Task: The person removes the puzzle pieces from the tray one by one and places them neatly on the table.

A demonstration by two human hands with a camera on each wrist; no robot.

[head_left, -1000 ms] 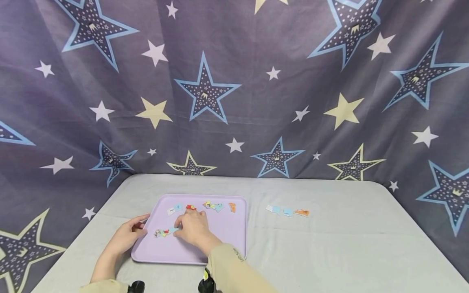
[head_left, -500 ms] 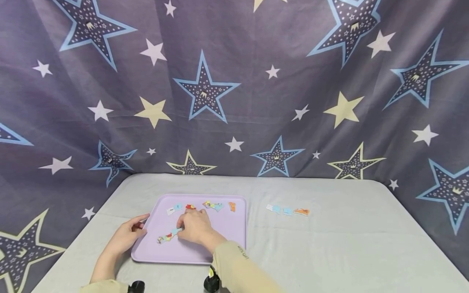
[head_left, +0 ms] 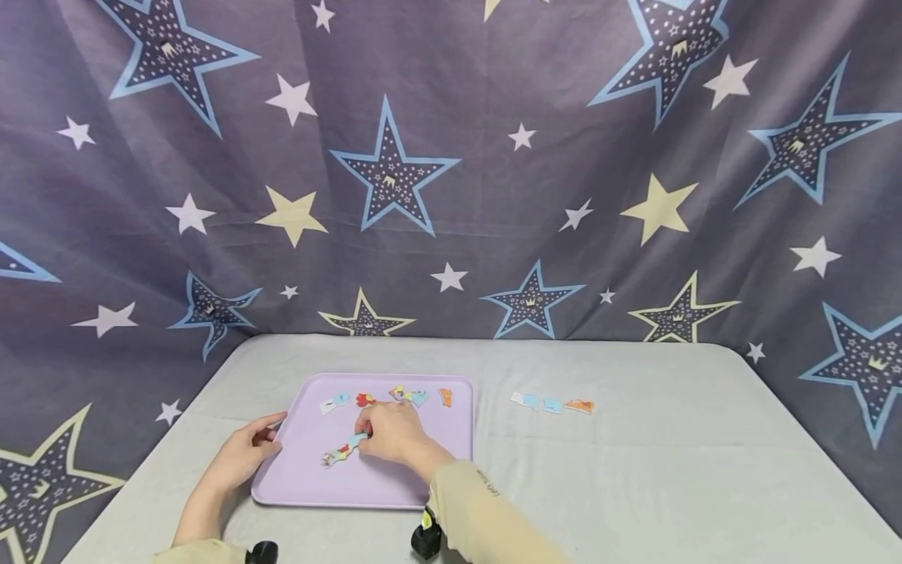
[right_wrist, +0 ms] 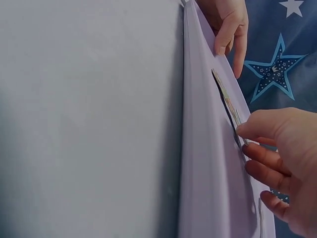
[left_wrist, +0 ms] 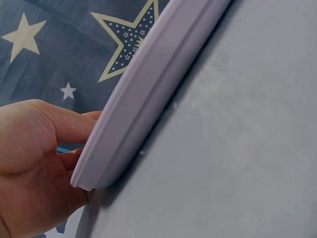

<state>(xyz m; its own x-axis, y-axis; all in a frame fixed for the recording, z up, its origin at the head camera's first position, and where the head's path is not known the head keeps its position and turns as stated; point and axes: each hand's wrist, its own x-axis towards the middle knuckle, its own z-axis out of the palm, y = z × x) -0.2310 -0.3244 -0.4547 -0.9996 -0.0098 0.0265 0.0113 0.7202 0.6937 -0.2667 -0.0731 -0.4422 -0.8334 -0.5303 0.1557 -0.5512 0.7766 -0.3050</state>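
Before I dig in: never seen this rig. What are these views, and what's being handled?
No robot here: a person works with two bare hands. The head camera looks forward and down over everything; a camera on each wrist looks closely at that hand's work.

A purple tray lies on a table with a pale cover, in front of a starry backdrop. Small colored pieces, apparently puzzle parts, lie along the tray's far side; more pieces lie on the table, right of the tray.

The left hand rests against the tray's left edge. The right hand pinches the light-blue end of a multicolored strip.
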